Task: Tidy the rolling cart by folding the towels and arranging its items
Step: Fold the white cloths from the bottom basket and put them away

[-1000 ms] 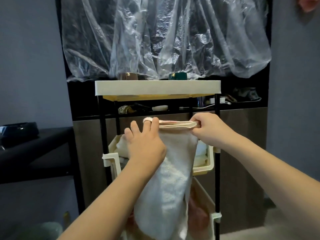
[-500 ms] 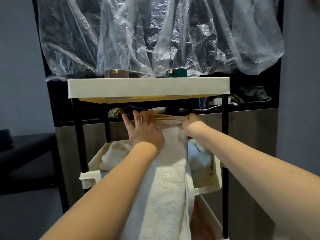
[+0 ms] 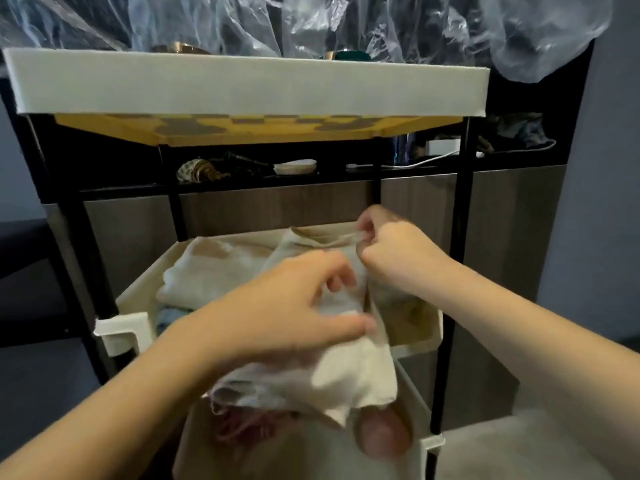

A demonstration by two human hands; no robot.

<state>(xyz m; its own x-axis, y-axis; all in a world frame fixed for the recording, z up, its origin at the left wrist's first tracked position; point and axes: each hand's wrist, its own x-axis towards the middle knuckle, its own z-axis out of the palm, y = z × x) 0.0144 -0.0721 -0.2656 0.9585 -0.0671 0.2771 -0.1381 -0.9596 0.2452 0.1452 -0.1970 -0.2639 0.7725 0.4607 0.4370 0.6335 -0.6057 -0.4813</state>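
Lowered into the cart's middle tray, the towel stays pinched in both hands' fingers.

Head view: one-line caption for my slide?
Both hands, left and right, fold a white towel over the cart's middle tray.

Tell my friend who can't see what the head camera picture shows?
Two hands fold a white towel over a cart's middle shelf. The right hand pinches its top edge; the left hand grips its middle. Another towel lies on that shelf.
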